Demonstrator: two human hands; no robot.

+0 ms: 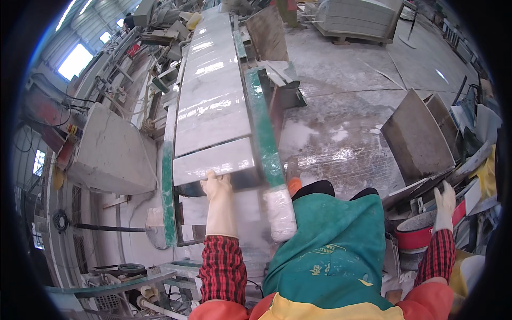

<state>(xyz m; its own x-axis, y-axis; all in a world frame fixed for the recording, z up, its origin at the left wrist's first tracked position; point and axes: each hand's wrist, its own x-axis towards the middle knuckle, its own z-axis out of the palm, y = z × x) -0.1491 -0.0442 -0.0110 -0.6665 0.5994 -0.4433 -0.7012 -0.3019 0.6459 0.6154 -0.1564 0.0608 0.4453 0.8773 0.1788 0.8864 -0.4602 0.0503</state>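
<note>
At the left, beyond the green-railed conveyor bed [168, 189], stands a pale stone block [114, 152]. On the bed, glossy white slabs [213, 96] lie end to end, and a narrow white stone strip [208, 160] sits at the near end, parted from them by a thin dark gap. I judge the work part-way: the strip is separate, yet it remains on the bed, and the row behind looks unhandled. The gloved left hand [218, 193] is its grip, fingertips over the strip's near edge, around its middle; whether it pinches cannot be told, the underside being hidden. Well to the right, the gloved right hand [444, 202] has fingers loosely spread near a red-banded bucket [415, 240], apart from the strip.
</note>
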